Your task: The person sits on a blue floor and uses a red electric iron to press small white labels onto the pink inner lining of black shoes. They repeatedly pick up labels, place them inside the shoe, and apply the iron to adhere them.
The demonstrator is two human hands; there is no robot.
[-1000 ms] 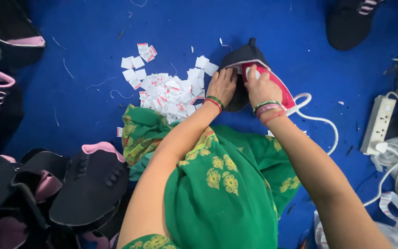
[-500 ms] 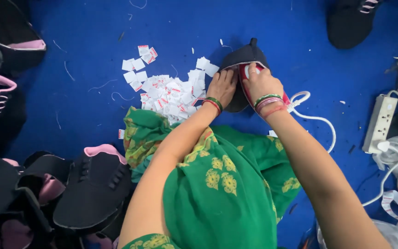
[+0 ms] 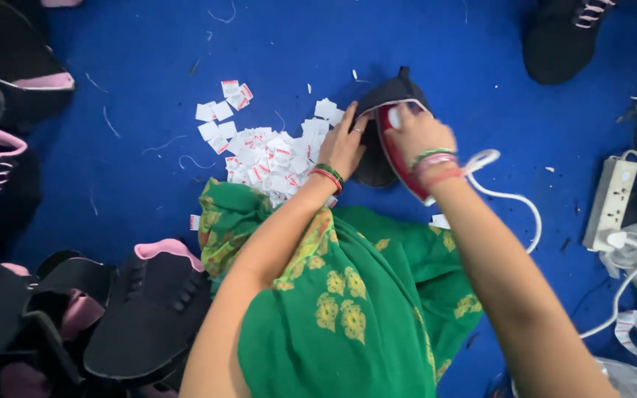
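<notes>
Under both hands' fingers (image 3: 399, 118), black shoe upper (image 3: 377, 158).

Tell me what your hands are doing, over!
Left hand steadies the black shoe piece. Right hand presses the red iron on it. Paper tags heaped beside; nothing blocking.

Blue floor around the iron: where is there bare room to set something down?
Bare blue floor lies left of the label pile, and another patch between the iron and the power strip, beyond the cord. The lower left is crowded with shoe uppers; both hands work at the iron.
</notes>
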